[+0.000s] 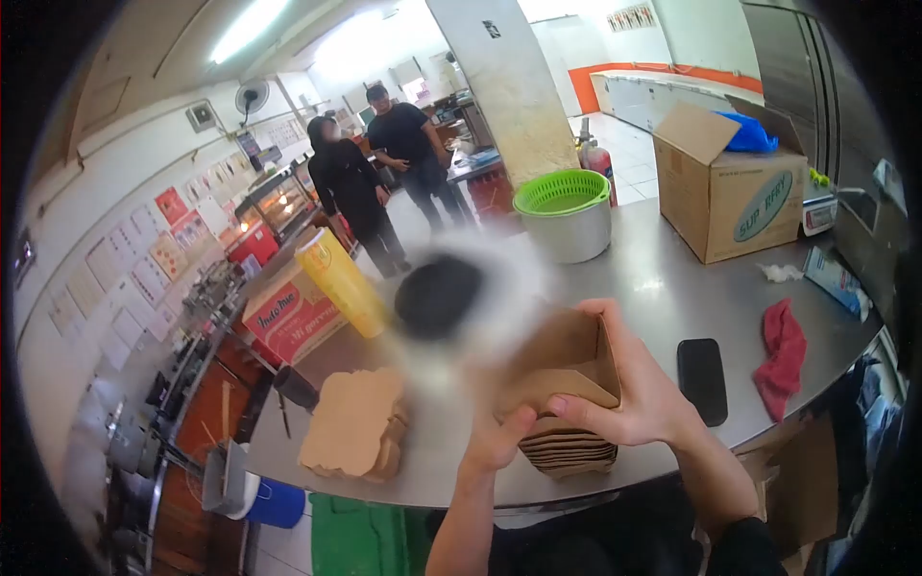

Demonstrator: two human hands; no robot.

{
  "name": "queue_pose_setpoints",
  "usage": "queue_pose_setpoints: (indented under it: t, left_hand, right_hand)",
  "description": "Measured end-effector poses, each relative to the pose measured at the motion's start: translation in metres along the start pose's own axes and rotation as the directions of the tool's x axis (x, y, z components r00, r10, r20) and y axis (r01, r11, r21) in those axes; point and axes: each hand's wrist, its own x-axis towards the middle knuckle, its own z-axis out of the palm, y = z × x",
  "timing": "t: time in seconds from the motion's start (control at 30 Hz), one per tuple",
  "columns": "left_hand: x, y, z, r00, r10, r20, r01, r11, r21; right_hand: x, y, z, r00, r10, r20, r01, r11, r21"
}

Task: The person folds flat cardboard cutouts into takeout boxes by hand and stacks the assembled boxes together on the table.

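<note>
Both hands hold a brown cardboard food tray with raised walls, tilted above the steel table. My left hand grips its near left corner; the thumb shows, while the fingers are hidden by the tray and a blur. My right hand wraps the right wall, its thumb pressed on the near side. Just below is a stack of nested brown trays. To the left lies a pile of flat cardboard blanks. A blurred white shape with a dark centre hides part of the view beyond my left hand.
On the steel table are a black phone, a red cloth, a green basket in a pot, an open carton, a yellow roll and a dark cup. Two people stand beyond.
</note>
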Motion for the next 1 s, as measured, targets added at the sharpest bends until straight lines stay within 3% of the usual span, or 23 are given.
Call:
queue_pose_setpoints:
  t: [0.07,0.17,0.23,0.3,0.37,0.43,0.57,0.6,0.73,0.83,0.87,0.93,1.0]
  left_hand:
    - [0.003,0.007,0.000,1.000,-0.004,0.013,0.004,0.999,0.038]
    - [0.014,0.031,0.019,0.988,0.146,0.042,-0.148,0.989,0.026]
    - [0.029,0.050,0.039,0.978,0.205,0.041,-0.208,0.976,0.068]
    - [0.030,0.043,0.041,0.975,0.219,0.032,-0.221,0.972,0.084]
    - [0.030,0.025,0.023,0.956,0.270,-0.114,-0.238,0.942,0.236]
    - [0.030,0.022,0.022,0.956,0.278,-0.097,-0.254,0.945,0.206]
    - [0.012,0.020,0.015,0.963,0.199,-0.179,-0.176,0.975,0.137]
    - [0.011,0.021,0.013,0.972,0.134,-0.191,-0.118,0.989,0.093]
    - [0.010,0.023,0.021,0.979,0.159,-0.125,-0.156,0.987,0.037]
    - [0.006,0.019,0.021,0.980,0.111,-0.163,-0.109,0.994,0.018]
    - [0.013,0.022,0.023,0.983,0.158,-0.089,-0.162,0.986,-0.032]
    - [0.007,0.011,0.011,0.982,0.191,-0.008,-0.191,0.976,-0.102]
    - [-0.008,-0.030,-0.025,0.988,0.151,-0.009,-0.132,0.828,-0.545]
  right_hand:
    - [-0.002,0.008,0.000,0.999,-0.025,-0.027,0.026,0.999,0.028]
    - [-0.006,0.025,-0.001,0.956,-0.218,-0.196,0.202,0.974,-0.100]
    - [-0.006,0.029,0.008,0.978,-0.104,-0.182,0.171,0.900,0.402]
    - [-0.005,0.026,0.009,0.989,-0.066,-0.134,0.109,0.929,0.353]
    - [-0.003,0.022,0.004,0.995,-0.049,-0.091,0.074,0.952,0.296]
    - [0.000,0.017,0.001,0.993,-0.109,-0.044,0.111,0.992,0.060]
    - [0.008,0.021,0.003,0.989,-0.145,-0.017,0.145,0.988,0.051]
    - [0.005,0.018,0.005,0.993,-0.116,-0.035,0.120,0.987,0.110]
    - [0.000,0.024,0.010,0.996,-0.068,-0.057,0.080,0.963,0.259]
    - [-0.004,0.022,0.004,0.998,-0.057,-0.034,0.061,0.991,0.122]
    - [-0.007,0.025,0.005,0.998,-0.048,-0.044,0.053,0.992,0.119]
    - [-0.014,0.038,0.007,0.963,-0.227,-0.144,0.247,0.959,0.138]
    - [-0.020,0.049,0.006,0.977,-0.188,-0.095,0.196,0.977,0.082]
